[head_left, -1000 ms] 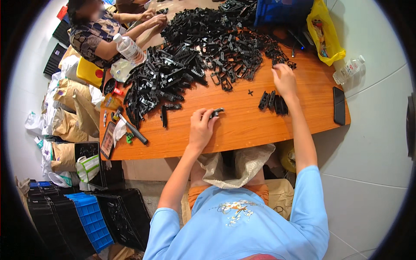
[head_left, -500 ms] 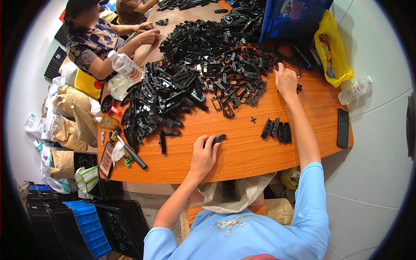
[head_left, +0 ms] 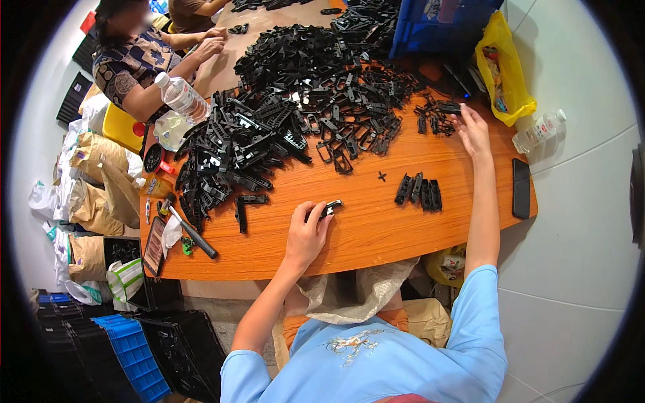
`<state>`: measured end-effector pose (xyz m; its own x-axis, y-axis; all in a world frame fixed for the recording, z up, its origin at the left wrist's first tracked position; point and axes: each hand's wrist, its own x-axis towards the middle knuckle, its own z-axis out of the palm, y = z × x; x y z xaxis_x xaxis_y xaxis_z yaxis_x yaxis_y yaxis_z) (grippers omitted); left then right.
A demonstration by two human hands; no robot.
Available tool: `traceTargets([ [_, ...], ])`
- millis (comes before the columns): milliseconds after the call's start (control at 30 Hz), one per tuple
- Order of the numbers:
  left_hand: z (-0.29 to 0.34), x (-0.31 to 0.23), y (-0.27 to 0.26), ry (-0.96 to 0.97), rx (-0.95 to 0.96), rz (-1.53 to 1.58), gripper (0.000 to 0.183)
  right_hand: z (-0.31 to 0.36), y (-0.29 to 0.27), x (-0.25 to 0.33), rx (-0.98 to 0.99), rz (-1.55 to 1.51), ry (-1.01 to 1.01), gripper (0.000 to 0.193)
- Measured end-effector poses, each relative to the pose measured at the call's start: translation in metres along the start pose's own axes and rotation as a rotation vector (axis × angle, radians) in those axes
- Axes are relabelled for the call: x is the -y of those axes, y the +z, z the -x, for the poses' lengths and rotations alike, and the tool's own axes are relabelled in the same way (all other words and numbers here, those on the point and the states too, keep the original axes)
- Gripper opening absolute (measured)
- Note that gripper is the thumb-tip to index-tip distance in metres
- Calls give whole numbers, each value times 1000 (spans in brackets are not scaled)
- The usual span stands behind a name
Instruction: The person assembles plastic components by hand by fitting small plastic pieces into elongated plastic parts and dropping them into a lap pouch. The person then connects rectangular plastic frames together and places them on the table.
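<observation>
The left hand pinches a black part while the right hand, grip unclear, seemingly picks among far-right pieces, next needing precision

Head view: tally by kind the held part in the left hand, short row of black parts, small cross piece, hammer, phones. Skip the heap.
Held part in left hand: 1
Black parts in short row: 4
Cross piece: 1
Hammer: 1
Phones: 2
Total: 9
</observation>
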<state>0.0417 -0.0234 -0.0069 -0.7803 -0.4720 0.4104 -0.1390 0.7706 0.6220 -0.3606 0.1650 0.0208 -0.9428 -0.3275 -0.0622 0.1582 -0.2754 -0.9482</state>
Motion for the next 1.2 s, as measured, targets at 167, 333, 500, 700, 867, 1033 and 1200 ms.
traceTargets([
  [167, 0, -1, -1, 23, -6, -5, 31, 10, 6, 0, -4, 190, 31, 40],
  [333, 1, -3, -1, 32, -13, -19, 31, 2, 29, 12, 152, 522, -4, 44],
  [500, 3, 2, 0, 36, -8, 27, 32, 42, 47, 11, 297, 155, 44, 25],
  [700, -2, 8, -4, 20, -23, 171, 32, 206, 83, -32, 530, 355, 120, 29],
  [867, -2, 11, -6, -29, 2, 282, 23, 256, 83, -63, 429, 794, -283, 25],
  [1033, 1, 13, 1, 69, -80, 251, 20, 258, 79, -71, 355, 1037, -655, 26],
  [1200, 3, 7, -5, 132, -71, -4, 37, 259, 81, -73, 315, 993, -636, 26],
])
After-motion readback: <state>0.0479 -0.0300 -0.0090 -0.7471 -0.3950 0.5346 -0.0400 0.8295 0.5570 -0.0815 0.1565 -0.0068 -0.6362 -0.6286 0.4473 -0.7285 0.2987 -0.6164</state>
